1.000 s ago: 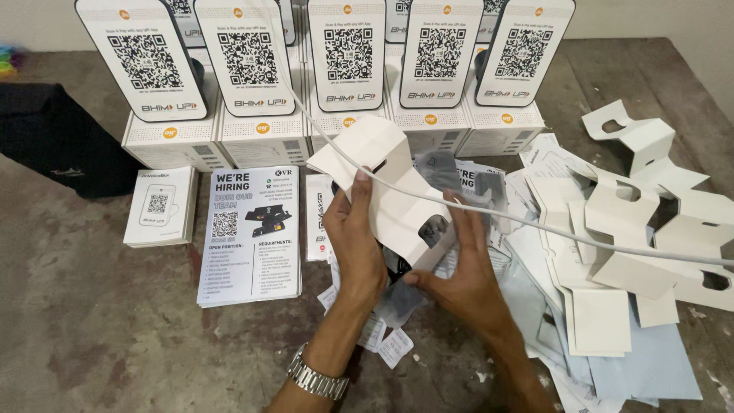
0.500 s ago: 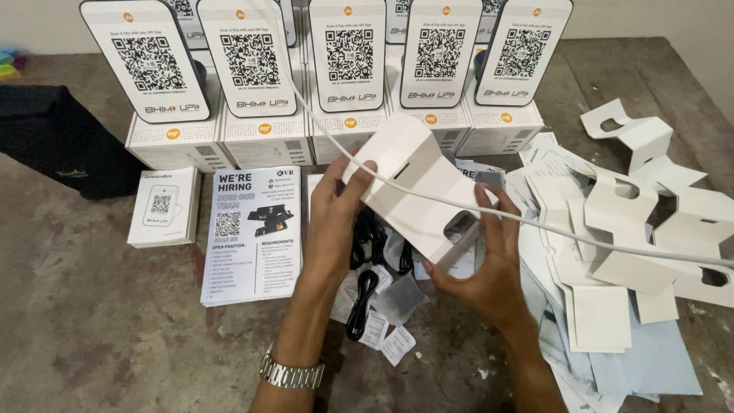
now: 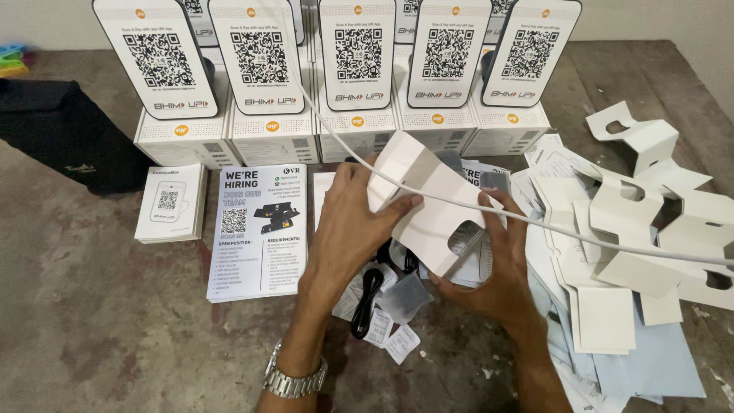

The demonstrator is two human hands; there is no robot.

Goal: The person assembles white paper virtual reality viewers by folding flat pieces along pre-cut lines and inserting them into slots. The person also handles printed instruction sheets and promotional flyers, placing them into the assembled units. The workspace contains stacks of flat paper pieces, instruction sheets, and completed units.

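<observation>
Both of my hands hold a folded white cardboard insert (image 3: 419, 200) with a round cut-out, tilted above the table. My left hand (image 3: 348, 222), with a metal watch (image 3: 294, 376) on its wrist, grips the insert's left side, thumb on its face. My right hand (image 3: 497, 264) supports the lower right edge near the cut-out. Under the hands lie a black cable (image 3: 367, 300) and small white packets (image 3: 399, 342). A thin white cord (image 3: 581, 233) runs across in front of the insert.
A row of white stands with square code cards (image 3: 358, 53) sits on white boxes (image 3: 275, 138) at the back. A leaflet stack (image 3: 258, 229) and small booklet (image 3: 170, 203) lie at left, a black bag (image 3: 69, 134) at far left. Several loose cardboard inserts (image 3: 634, 229) are piled at right.
The insert has turned and dropped slightly between my hands. My left hand has slid onto its left face, and the black cable underneath has come into view.
</observation>
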